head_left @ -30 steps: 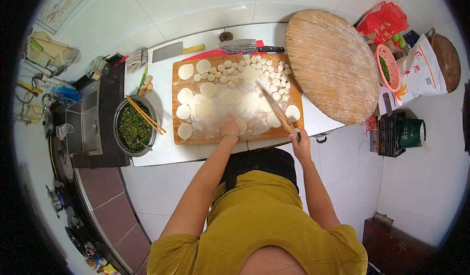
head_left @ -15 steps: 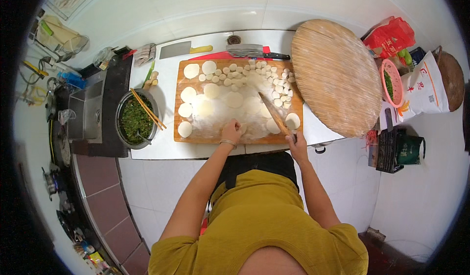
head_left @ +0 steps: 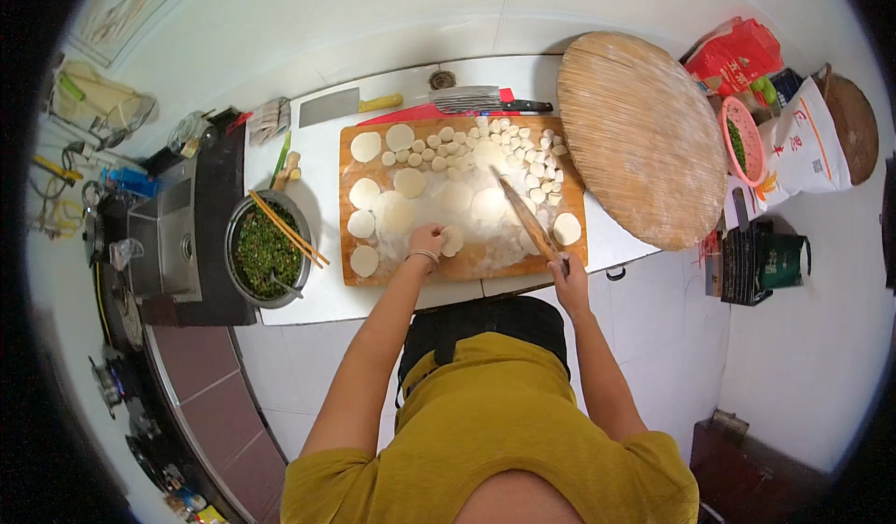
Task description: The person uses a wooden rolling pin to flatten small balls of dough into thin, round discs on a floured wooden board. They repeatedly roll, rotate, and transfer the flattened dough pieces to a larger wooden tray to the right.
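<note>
Clamps right fingers around tapered brown wooden rolling pin; pinches edge of flat round white dough disc between left fingers.

The left hand holds 1 dough round; the right hand grips a wooden rolling pin.

Two hands mid-frame, one rolling pin. One rectangular board: four dough rounds down left edge, small dough lumps past counting. Two knives, upper centre. Left: one bowl, two chopsticks. Upper right: one round board.
</note>
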{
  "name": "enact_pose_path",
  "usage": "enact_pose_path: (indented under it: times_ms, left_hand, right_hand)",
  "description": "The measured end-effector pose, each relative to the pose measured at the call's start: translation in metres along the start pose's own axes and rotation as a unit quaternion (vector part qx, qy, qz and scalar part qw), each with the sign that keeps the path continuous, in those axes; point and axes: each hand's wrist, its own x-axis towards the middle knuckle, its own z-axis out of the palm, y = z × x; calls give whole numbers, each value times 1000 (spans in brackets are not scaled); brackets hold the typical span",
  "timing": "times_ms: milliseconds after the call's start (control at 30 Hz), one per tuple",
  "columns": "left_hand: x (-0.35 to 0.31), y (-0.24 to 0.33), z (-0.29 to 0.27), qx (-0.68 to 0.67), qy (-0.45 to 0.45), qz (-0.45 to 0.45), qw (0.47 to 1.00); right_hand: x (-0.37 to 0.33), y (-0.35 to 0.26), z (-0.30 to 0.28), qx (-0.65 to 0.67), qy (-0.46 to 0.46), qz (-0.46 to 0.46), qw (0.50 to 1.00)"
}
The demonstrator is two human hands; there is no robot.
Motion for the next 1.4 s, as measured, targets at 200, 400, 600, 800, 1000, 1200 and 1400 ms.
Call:
enact_pose_path:
  times_ms: [200,400,600,800,1000,1200,1400]
  left_hand:
    - [33,59,36,13,-90,121,988]
    - [89,111,72,-221,-70,201,952]
    - [93,104,19,331,249,245,877]
    - [103,81,21,478,223,216,821]
    - [92,90,38,457,267,152,835]
    - [99,86,28,286,230,179,913]
    - [44,54,1,69,14,274,959]
  right_hand:
    - [-30,9,-4,-2,74,36,997]
    - [-47,-1,-22,43,76,118,989]
    - [-46,12,-20,33,68,129,989]
    - [-28,2,-11,1,59,47,997]
    - [-19,-3,-5,10,44,67,997]
    - [-21,-19,4,14,33,79,996]
    - [-28,-21,17,5,24,58,998]
